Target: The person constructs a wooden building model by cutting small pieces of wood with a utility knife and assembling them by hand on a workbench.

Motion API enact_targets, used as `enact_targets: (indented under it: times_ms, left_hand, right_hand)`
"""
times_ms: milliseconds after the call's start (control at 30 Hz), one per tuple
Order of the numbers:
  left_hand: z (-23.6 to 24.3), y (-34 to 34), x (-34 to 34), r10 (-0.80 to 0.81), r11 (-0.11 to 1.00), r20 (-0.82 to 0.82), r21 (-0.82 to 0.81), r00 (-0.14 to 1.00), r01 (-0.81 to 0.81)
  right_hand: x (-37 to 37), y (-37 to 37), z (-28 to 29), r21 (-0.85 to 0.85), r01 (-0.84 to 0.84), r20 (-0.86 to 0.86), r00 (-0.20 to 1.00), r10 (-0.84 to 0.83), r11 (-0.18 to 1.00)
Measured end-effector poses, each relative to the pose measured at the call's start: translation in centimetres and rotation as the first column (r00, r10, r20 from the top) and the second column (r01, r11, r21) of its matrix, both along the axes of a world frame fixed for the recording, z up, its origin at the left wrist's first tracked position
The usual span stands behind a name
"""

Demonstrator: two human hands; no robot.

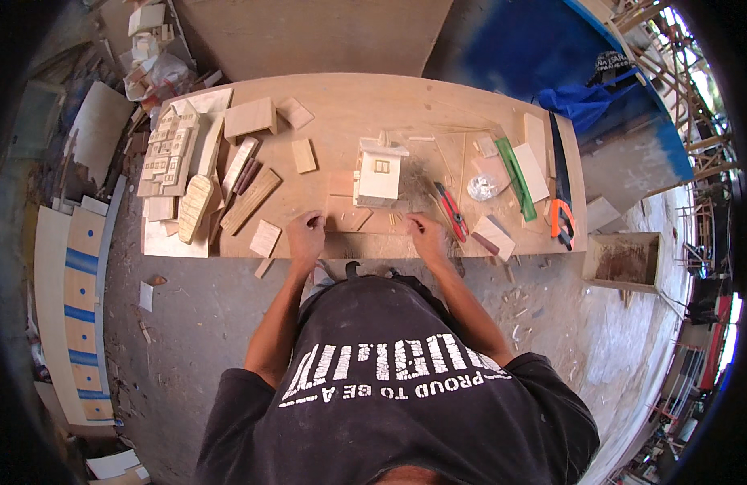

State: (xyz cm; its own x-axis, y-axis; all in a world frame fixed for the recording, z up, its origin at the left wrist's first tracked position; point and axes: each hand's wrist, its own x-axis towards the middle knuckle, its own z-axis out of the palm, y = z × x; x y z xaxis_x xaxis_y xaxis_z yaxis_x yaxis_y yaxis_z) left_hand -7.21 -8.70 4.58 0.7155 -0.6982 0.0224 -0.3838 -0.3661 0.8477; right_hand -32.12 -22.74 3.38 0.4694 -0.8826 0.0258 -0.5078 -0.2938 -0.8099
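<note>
A small wooden model house stands upright near the middle of the workbench, with a small window on its wall. My left hand is at the bench's near edge, left of the house, its fingers curled together. Whatever it may hold is too small to make out. To the right, my right hand is closed in a pinch over the near edge, and what lies between its fingertips cannot be made out. Thin wood pieces lie between my hands. A red utility knife rests just beyond my right hand.
At the bench's left lie a larger wooden building model, wood blocks and a wooden box shape. On the right are a green ruler, a clear plastic bundle and an orange clamp. A box stands beyond the right end.
</note>
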Motion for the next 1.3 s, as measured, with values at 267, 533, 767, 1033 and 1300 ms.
enact_targets:
  times_ms: [267, 533, 767, 1033, 1300]
  left_hand:
    - [-0.1, 3.1, 1.8, 0.039, 0.998, -0.116, 0.047, 0.993, -0.034]
    - [1.8, 1.7, 3.4, -0.169, 0.984, -0.242, 0.017, 0.955, 0.178]
    - [2.8, 1.0, 6.4, -0.316, 0.941, -0.322, 0.017, 0.892, 0.339]
    - [2.0, 1.7, 10.1, -0.439, 0.895, -0.283, -0.061, 0.852, 0.441]
    - [2.7, 2.6, 12.7, -0.450, 0.885, -0.354, -0.050, 0.820, 0.464]
  right_hand:
    - [2.0, -1.0, 7.1, 0.117, 0.240, 0.090, 0.964, -0.251, 0.964]
    - [9.5, 1.7, 10.7, -0.081, 0.266, -0.106, 0.956, -0.274, 0.961]
    - [12.9, 3.3, 12.5, 0.040, 0.383, -0.251, 0.898, -0.362, 0.923]
    - [14.7, 3.2, 11.0, -0.060, 0.526, -0.231, 0.819, -0.525, 0.848]
    - [17.8, 2.4, 13.6, -0.121, 0.575, -0.361, 0.734, -0.575, 0.809]
